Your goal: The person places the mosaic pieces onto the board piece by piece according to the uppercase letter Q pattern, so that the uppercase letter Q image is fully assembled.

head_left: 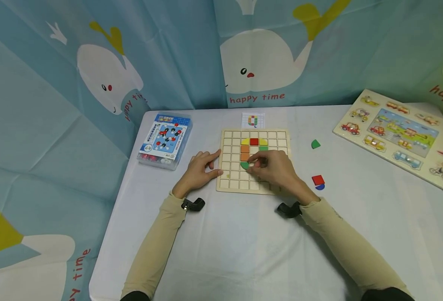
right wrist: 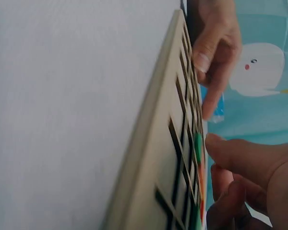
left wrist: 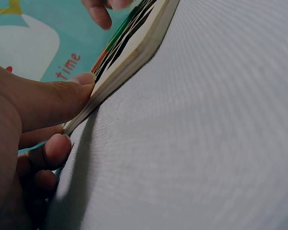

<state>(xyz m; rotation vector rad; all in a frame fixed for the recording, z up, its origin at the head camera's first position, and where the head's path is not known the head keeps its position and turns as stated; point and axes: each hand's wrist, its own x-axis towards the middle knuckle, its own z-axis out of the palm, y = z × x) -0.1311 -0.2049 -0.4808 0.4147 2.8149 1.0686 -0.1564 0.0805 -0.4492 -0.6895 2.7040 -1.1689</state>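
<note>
A light wooden grid board [head_left: 229, 184] lies on the table. In its cells are yellow quarter-rounds [head_left: 245, 141], a red square [head_left: 254, 141], orange squares [head_left: 245, 153] and a green square [head_left: 263, 148]. My right hand [head_left: 275, 167] reaches over the board, thumb and forefinger at the edges of a green quarter-round piece [head_left: 244, 165] in the left column of the pattern. In the right wrist view that thumb [right wrist: 230, 153] is close beside the green piece [right wrist: 198, 147]. My left hand [head_left: 200, 169] touches the board's left edge with outstretched thumb and forefinger; the thumb [left wrist: 62, 98] rests on the rim in the left wrist view.
A small pattern card [head_left: 259, 115] lies behind the board. To its right are a loose green piece [head_left: 315, 144], a red square [head_left: 318, 180] and a blue rounded piece [head_left: 320, 187]. A plastic box [head_left: 165, 140] stands left; a vehicle puzzle board [head_left: 390, 159] lies right.
</note>
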